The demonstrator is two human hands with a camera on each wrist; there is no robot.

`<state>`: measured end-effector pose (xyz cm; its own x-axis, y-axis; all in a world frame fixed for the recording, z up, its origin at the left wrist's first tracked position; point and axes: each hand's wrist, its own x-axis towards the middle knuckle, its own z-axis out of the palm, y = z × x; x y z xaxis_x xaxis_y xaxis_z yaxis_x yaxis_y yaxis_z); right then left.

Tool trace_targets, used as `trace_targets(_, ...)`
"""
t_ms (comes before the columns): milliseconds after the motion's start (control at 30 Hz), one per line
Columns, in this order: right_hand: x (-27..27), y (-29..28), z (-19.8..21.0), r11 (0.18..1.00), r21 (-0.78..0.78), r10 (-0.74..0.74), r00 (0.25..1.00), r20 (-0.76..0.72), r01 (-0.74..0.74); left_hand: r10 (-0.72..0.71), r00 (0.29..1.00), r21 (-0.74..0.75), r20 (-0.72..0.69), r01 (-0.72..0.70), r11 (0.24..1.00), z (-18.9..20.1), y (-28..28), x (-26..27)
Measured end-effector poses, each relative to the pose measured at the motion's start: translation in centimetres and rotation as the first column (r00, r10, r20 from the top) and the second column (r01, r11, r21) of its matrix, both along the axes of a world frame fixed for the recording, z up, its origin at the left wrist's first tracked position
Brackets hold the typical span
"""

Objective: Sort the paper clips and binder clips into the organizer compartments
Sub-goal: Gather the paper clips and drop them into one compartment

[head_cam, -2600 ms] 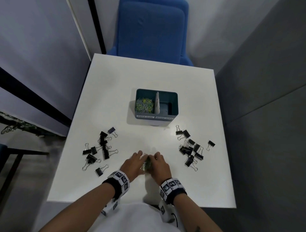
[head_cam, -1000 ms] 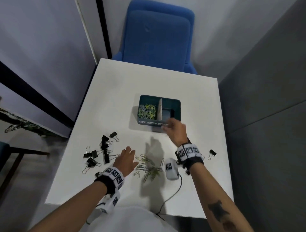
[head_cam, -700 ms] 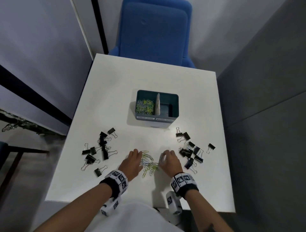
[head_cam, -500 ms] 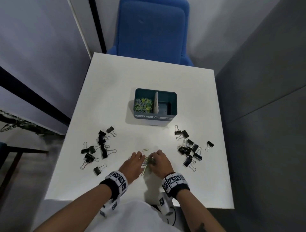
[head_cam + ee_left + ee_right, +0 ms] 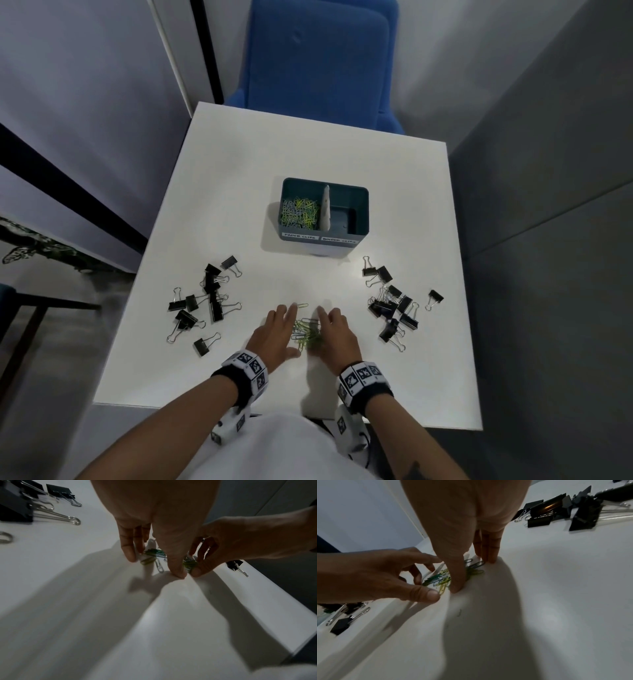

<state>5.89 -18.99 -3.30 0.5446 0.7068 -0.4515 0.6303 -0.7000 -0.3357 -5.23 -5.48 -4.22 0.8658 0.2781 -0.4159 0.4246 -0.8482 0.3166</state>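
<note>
1. The left hand (image 5: 274,334) rests on the white table (image 5: 308,164) with its fingers fairly straight and its fingertips down on the surface. It cups the left side of a small heap of paper clips (image 5: 306,330) without clasping any of them.
2. The right hand (image 5: 337,334) mirrors it on the heap's right side. Its fingers are extended and its thumb tip presses the table at the near edge of the heap, with no clip pinched.
3. The heap of green, yellow and silver clips lies between the 2 hands, near the front edge of the table. 1 stray yellow clip (image 5: 302,305) lies just beyond the left fingertips.
4. The teal organizer (image 5: 324,236) stands further back at mid-table, with a white divider making 2 compartments. The left compartment holds coloured paper clips, and I cannot tell whether the right holds anything.
5. One group of black binder clips (image 5: 205,301) is scattered to the left of the hands, and a second group of binder clips (image 5: 394,305) lies to their right. Both are well apart from the organizer.
6. A blue chair (image 5: 318,58) stands behind the table.
</note>
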Motion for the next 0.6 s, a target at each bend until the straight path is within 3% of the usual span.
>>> trace_targets(200, -0.3, 0.9, -0.9, 0.992, 0.109, -0.067, 0.998, 0.006, 0.066, -0.023, 0.993, -0.004, 0.112, 0.023, 1.000, -0.2, 0.0, 0.8)
trace_targets(333, -0.5, 0.5, -1.4, 0.986, 0.149, -0.083, 0.996, 0.040, 0.077, -0.113, 0.990, 0.113, 0.080, 0.104, 0.988, -0.8, 0.3, 0.3)
trace_targets(467, 0.3, 0.4, -1.1, 0.978, 0.166, -0.133, 0.991, 0.025, 0.128, -0.061, 0.996, 0.069, 0.065, 0.056, 0.996, -0.4, 0.9, 0.7)
trace_targets(600, 1.3, 0.2, -0.7, 0.972, 0.141, -0.185, 0.982, -0.044, 0.189, 0.052, 0.995, -0.077, 0.087, -0.045, 0.996, -0.1, 1.8, 1.1)
